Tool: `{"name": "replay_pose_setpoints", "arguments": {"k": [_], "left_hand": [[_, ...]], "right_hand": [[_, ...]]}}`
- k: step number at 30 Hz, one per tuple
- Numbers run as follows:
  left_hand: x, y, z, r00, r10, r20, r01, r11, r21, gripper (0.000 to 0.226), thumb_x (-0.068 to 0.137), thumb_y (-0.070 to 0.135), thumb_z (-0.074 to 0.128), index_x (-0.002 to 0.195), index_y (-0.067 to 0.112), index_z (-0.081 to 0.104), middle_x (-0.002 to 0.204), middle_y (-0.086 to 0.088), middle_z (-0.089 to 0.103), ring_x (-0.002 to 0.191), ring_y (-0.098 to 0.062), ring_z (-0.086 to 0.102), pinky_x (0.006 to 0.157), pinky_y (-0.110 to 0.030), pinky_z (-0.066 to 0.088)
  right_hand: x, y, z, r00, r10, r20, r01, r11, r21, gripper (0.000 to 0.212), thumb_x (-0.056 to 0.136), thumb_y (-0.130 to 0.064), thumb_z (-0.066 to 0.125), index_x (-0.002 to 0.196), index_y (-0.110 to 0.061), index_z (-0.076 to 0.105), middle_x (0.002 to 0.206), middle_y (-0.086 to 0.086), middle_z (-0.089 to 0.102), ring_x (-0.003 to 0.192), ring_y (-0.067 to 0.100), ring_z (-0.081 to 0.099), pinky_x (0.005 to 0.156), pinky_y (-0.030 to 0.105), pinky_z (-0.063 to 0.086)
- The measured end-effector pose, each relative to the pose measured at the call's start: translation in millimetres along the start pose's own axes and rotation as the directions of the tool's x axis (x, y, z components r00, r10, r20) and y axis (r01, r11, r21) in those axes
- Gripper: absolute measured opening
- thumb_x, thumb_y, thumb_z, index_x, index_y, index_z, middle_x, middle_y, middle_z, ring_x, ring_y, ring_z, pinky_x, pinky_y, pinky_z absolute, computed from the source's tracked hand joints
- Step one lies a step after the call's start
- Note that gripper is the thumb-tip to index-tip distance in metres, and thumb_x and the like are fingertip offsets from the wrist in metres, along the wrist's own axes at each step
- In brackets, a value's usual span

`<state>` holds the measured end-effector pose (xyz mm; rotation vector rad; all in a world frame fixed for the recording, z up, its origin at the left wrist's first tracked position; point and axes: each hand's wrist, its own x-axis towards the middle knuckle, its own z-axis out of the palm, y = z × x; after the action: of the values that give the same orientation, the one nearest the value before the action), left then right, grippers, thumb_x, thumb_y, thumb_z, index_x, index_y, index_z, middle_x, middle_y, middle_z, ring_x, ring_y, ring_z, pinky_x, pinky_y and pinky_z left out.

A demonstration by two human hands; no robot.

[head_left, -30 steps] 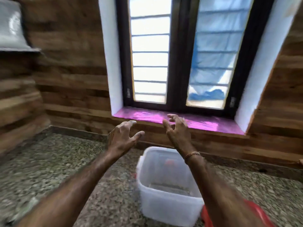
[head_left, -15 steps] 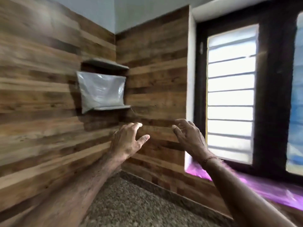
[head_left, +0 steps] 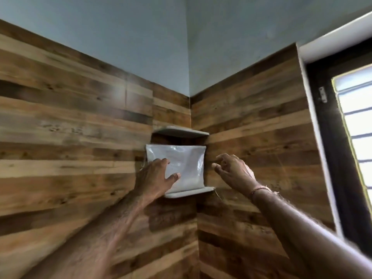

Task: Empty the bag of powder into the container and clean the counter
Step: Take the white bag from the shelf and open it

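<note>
Head view: wood-plank walls (head_left: 70, 137) meet in a corner under grey paint, window (head_left: 354, 125) at right. Two small corner shelves; lower shelf (head_left: 189, 192) carries the bag of powder (head_left: 185, 162), standing upright and wedged between both shelves, probably stored there off the counter. Left hand (head_left: 156, 178) spread, fingers laid on the bag's left front, not closed. Right hand (head_left: 233, 170) open, curled, just beside the bag's right edge, apart from it. Looks like a two-handed lift-off. Container not in view.
</note>
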<state>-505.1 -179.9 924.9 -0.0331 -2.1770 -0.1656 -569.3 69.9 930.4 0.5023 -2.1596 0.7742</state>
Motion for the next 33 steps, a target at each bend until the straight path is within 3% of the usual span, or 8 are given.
{"name": "replay_pose_setpoints", "arguments": {"k": [10, 13, 16, 19, 24, 28, 31, 33], "left_hand": [[164.2, -104.9, 66.9, 0.995, 0.085, -0.045, -0.082, 0.994, 0.077, 0.075, 0.093, 0.062, 0.056, 0.153, 0.021, 0.038, 0.155, -0.006, 0.042, 0.139, -0.027, 0.042, 0.11, -0.046, 0.036], [198.4, -125.7, 82.4, 0.996, 0.09, -0.022, -0.087, 0.988, 0.127, 0.078, 0.093, 0.065, 0.053, 0.154, 0.019, 0.035, 0.155, -0.006, 0.044, 0.139, -0.028, 0.044, 0.11, -0.049, 0.036], [221.8, -136.1, 95.2, 0.994, 0.107, -0.037, -0.101, 0.985, 0.142, 0.063, 0.092, 0.065, 0.056, 0.136, 0.02, 0.055, 0.132, -0.005, 0.064, 0.117, -0.025, 0.061, 0.096, -0.043, 0.045], [234.9, -138.1, 101.8, 0.982, 0.112, -0.154, -0.097, 0.99, 0.102, 0.033, 0.092, 0.054, 0.065, 0.104, 0.024, 0.071, 0.099, 0.002, 0.073, 0.082, -0.014, 0.061, 0.071, -0.031, 0.04], [234.8, -140.4, 113.6, 0.942, 0.137, -0.307, -0.15, 0.989, -0.018, 0.021, 0.091, 0.046, 0.069, 0.096, 0.027, 0.075, 0.094, 0.006, 0.074, 0.079, -0.008, 0.057, 0.073, -0.026, 0.039], [233.9, -145.1, 115.1, 0.939, 0.104, -0.327, -0.152, 0.981, -0.124, 0.022, 0.089, 0.047, 0.071, 0.089, 0.026, 0.076, 0.086, 0.007, 0.074, 0.08, -0.01, 0.063, 0.071, -0.027, 0.039], [232.8, -139.8, 107.4, 0.93, 0.104, -0.353, -0.162, 0.977, -0.139, 0.018, 0.091, 0.044, 0.07, 0.088, 0.027, 0.076, 0.085, 0.007, 0.073, 0.08, -0.012, 0.063, 0.07, -0.028, 0.042], [228.9, -131.6, 99.3, 0.915, 0.131, -0.382, -0.194, 0.972, -0.132, 0.017, 0.092, 0.042, 0.069, 0.087, 0.028, 0.076, 0.083, 0.007, 0.072, 0.078, -0.011, 0.063, 0.07, -0.028, 0.044]], "right_hand": [[184.2, -22.7, 118.7, 0.981, -0.069, 0.181, 0.107, 0.972, -0.211, 0.06, 0.087, -0.042, 0.076, 0.139, -0.019, 0.056, 0.135, 0.01, 0.06, 0.116, 0.026, 0.062, 0.099, 0.043, 0.055], [225.0, -29.5, 144.6, 0.976, -0.098, 0.195, 0.149, 0.953, -0.265, 0.063, 0.09, -0.031, 0.075, 0.146, -0.02, 0.049, 0.14, 0.012, 0.054, 0.106, 0.028, 0.067, 0.083, 0.04, 0.062], [256.3, -33.0, 165.5, 0.968, -0.133, 0.213, 0.204, 0.912, -0.356, 0.072, 0.094, -0.021, 0.07, 0.156, -0.025, 0.035, 0.145, 0.01, 0.048, 0.112, 0.03, 0.065, 0.079, 0.027, 0.054], [274.3, -34.4, 179.5, 0.957, -0.109, 0.27, 0.216, 0.888, -0.406, 0.071, 0.095, -0.015, 0.066, 0.158, -0.029, 0.034, 0.145, 0.009, 0.05, 0.104, 0.03, 0.067, 0.073, 0.031, 0.06], [286.6, -13.7, 183.9, 0.971, -0.023, 0.236, 0.112, 0.921, -0.373, 0.055, 0.091, -0.007, 0.071, 0.143, -0.014, 0.055, 0.13, 0.016, 0.061, 0.098, 0.036, 0.069, 0.079, 0.047, 0.064], [279.9, 4.7, 174.1, 0.986, -0.03, 0.167, 0.063, 0.979, -0.194, 0.03, 0.092, -0.01, 0.068, 0.115, -0.029, 0.07, 0.11, 0.014, 0.068, 0.093, 0.037, 0.069, 0.071, 0.042, 0.063], [258.8, 4.9, 152.8, 0.993, -0.004, 0.117, 0.032, 0.971, -0.237, 0.019, 0.092, -0.013, 0.071, 0.083, -0.03, 0.066, 0.098, 0.013, 0.071, 0.076, 0.032, 0.074, 0.064, 0.043, 0.065], [242.4, 2.5, 131.8, 0.995, -0.001, 0.099, 0.022, 0.979, -0.202, 0.012, 0.094, -0.017, 0.07, 0.084, -0.024, 0.067, 0.096, 0.014, 0.071, 0.073, 0.033, 0.076, 0.067, 0.048, 0.065]]}}
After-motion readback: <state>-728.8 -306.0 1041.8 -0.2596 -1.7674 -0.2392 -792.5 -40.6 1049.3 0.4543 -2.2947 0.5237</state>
